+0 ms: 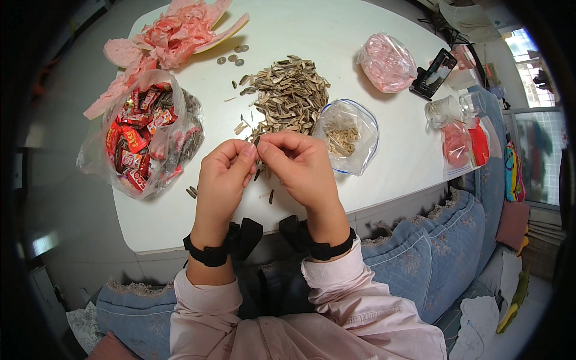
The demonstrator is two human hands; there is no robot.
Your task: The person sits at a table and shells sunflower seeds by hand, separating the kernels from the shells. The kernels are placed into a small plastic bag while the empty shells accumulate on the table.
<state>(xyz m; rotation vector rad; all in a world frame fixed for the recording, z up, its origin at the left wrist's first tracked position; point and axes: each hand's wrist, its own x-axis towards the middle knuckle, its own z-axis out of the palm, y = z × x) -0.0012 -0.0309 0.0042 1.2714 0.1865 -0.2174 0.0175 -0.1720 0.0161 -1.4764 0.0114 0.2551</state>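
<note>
My left hand [227, 173] and my right hand [299, 164] meet fingertip to fingertip over the table. Between them they pinch a single sunflower seed [257, 141], dark and striped. Just beyond my fingers spreads a large heap of sunflower seeds [292, 94]. A clear zip bag [366, 155] stands open to the right of my right hand, with pale shelled kernels [342, 140] inside. Left of my left hand sits a thin plastic bag [155, 85] holding red-wrapped sweets [135, 139] and more seeds. Loose seeds and bits of husk lie under and around my hands.
Watermelon rinds [180, 31] with crumpled pink pieces lie at the far left, near several coins [232, 58]. A wrapped pink bundle [388, 63], a phone on a stand [434, 74] and glass cups [443, 111] are at the right of the white table [153, 225]. A blue sofa [418, 243] runs along the near side.
</note>
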